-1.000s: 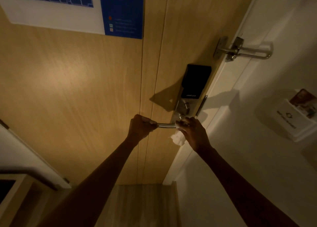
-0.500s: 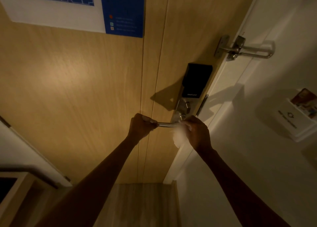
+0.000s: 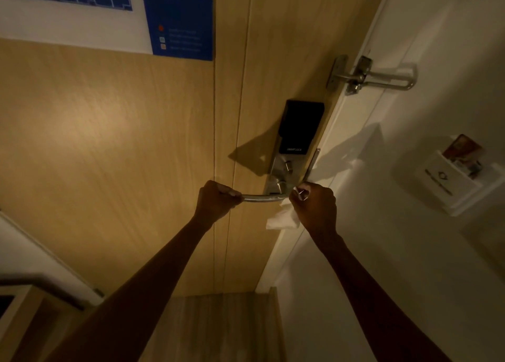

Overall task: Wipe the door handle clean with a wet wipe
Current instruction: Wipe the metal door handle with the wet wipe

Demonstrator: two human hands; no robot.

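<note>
- The door handle [image 3: 261, 197], a single curved metal lever, juts out just below the black lock panel [image 3: 299, 127] on the wooden door [image 3: 136, 142].
- The left hand [image 3: 216, 200] is wrapped in a fist round the free end of the handle, fingers pressed together over the metal.
- The right hand [image 3: 314, 208] sits at the other end, where the handle meets its plate under the lock panel; its fingers are curled tight, pinching the wet wipe [image 3: 282, 219] against that end, while most of the wipe hangs loose below the hand.
- Risk: with so much of the wipe dangling, only a small bunched part seems to touch metal, so a pass may well leave patches uncleaned.
- Risk: the stretch under the left fist cannot be reached while that hand stays there, and bare fingers would likely smear it again.
- Risk: the left hand's weight could press the lever down and unlatch the door, so that it swings as the wipe rubs.
- Risk: a loose pinch could let the wipe slip and drop to the floor.
- Count: one handle, one wipe, two hands, one lock panel.
- Further from the lock panel: one metal swing latch [image 3: 371, 75] above it to the right, one blue notice [image 3: 177, 17] above it to the left, one white card holder [image 3: 453, 181] on the wall to its right.
</note>
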